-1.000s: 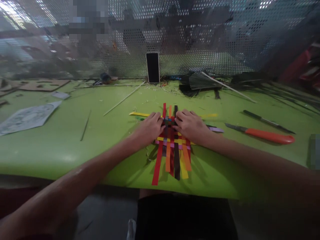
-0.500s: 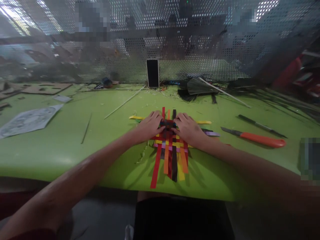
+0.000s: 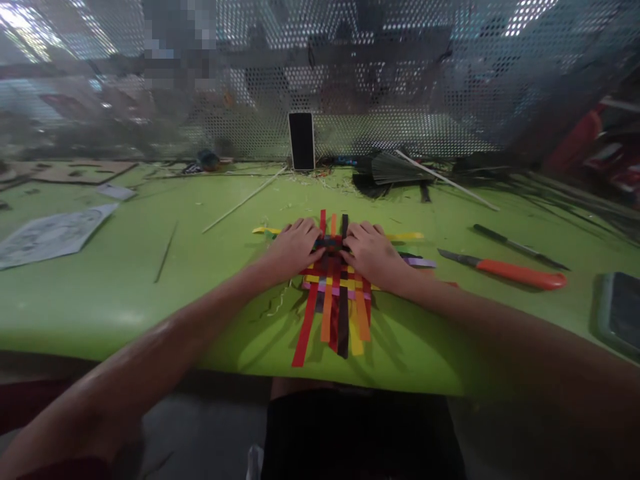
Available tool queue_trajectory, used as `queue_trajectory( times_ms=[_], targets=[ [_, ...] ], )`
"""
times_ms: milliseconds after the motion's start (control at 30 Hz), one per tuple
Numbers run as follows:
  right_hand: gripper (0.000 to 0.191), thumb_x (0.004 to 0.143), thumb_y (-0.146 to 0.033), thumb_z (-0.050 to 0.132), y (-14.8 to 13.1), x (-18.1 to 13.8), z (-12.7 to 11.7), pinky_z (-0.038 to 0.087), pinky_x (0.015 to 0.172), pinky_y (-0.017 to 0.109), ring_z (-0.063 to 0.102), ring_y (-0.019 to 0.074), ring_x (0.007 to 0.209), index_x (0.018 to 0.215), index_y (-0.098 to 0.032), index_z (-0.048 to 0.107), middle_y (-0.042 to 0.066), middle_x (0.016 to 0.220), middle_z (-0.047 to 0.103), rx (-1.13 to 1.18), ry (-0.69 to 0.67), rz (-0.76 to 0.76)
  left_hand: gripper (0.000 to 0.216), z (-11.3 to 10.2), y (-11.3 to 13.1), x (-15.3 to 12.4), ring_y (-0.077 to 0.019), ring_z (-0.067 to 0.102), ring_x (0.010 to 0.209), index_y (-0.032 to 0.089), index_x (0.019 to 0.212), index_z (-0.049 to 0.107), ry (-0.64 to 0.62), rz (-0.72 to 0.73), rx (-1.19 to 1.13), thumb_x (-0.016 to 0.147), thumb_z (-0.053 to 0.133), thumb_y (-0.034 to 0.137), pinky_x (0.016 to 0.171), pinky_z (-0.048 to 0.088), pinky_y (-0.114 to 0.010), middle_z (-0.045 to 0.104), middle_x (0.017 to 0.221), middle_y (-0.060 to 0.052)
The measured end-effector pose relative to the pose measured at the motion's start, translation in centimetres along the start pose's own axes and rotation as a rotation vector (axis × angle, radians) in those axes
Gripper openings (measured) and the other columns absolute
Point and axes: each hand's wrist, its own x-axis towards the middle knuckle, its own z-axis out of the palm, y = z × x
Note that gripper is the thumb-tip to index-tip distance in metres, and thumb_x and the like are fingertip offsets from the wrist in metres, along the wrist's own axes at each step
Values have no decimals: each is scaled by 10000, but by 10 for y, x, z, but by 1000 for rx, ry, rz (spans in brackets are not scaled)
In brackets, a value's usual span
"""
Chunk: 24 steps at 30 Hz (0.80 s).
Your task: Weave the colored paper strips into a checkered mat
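Observation:
A small mat of woven colored strips [image 3: 337, 283] lies before me, its red, orange, black and yellow ends hanging toward the table's front edge. My left hand [image 3: 296, 248] grips the far left part of the weave, fingers curled over it and thumb on the near side. Opposite it, my right hand [image 3: 371, 255] pinches the far right part in the same way. Between the two thumbs is a dark patch of crossed strips. Yellow, green and purple ends stick out sideways past both hands, which cover much of the weave.
On the right of the green table [image 3: 210, 333] lie an orange-handled knife [image 3: 520, 273], a thin dark-handled tool [image 3: 520, 247] and a phone [image 3: 623, 313]. Another phone [image 3: 302, 141] leans at the back by dark strips [image 3: 395, 170]. A printed sheet [image 3: 55, 233] lies left.
The view has shifted slightly, so everything sits a little higher and further left. Both hands keep their hold on the woven strips, with hardly any movement.

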Motion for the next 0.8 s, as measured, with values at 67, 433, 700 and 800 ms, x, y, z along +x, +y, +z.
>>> queue_trajectory(
  times_ms=[67,433,700,800],
  targets=[
    [265,1028,-199,516,11,0,-10,494,927,433,624,290,1063,1101,-99,750,173,1155,714,113,20,43,300,-7,-1,-1,-326,566,1148,110,1180,634,-8,11,-2,1029,514,340,1012,479,-494,608,1177,-163],
    [317,922,-325,672,86,-20,-37,552,801,384,728,274,959,1197,-200,766,104,1136,794,178,-207,217,517,-36,-57,-8,-242,644,1046,150,1224,675,-78,7,-328,1006,479,576,965,516,-378,677,1165,-121],
    [192,917,-183,628,86,-17,-23,532,817,371,701,250,913,1008,-187,797,99,1004,780,196,17,129,529,-27,-65,-4,-278,593,995,159,1030,721,-95,-14,-285,905,565,648,918,484,-404,648,995,-117],
    [192,931,-197,616,89,-16,-26,512,864,411,681,273,943,991,-171,797,111,966,761,212,125,45,520,-29,-63,-4,-263,582,957,154,936,665,-85,-30,-323,909,558,663,868,486,-384,634,1005,-126]
  ],
)
